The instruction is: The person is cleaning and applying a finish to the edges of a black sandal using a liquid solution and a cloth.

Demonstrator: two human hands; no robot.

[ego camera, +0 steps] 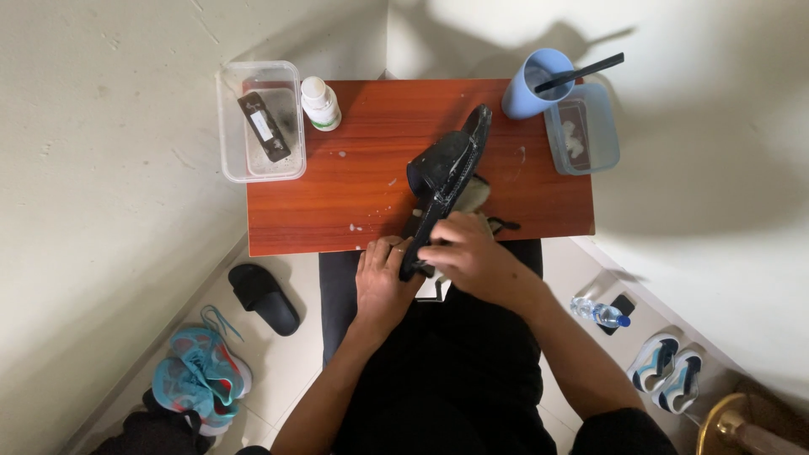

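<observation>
A black shoe [444, 173] lies on its side across the front of a small reddish wooden table [354, 177], its toe pointing away from me. My left hand [381, 278] grips the heel end at the table's front edge. My right hand [468, 253] lies over the shoe's rear part, fingers closed against it, with a crumpled grey cloth [477, 195] showing just beyond them. Whether the right hand holds the cloth I cannot tell.
A clear plastic box [259, 122] with a dark brush sits at the table's left end, a white bottle [320, 104] beside it. A blue cup [535, 82] with a black stick and a second clear box [581, 128] stand at the right. Sandals, sneakers and a water bottle [600, 313] lie on the floor.
</observation>
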